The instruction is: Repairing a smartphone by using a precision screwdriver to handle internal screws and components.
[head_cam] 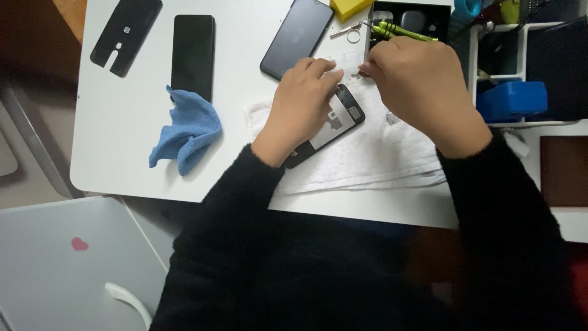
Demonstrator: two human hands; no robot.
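On the white towel (380,153), left hand (300,107) gripping opened phone (334,122), right hand (422,86) pinched, contents unclear.

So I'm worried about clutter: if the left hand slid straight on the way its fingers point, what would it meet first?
Probably the right hand, whose fingers almost touch the left hand above the opened black phone.

I see a small phone-repair bench: a white surface (122,122) with an opened smartphone (331,125), spare phones (193,52), a green screwdriver (401,32) and a parts organizer (520,37).
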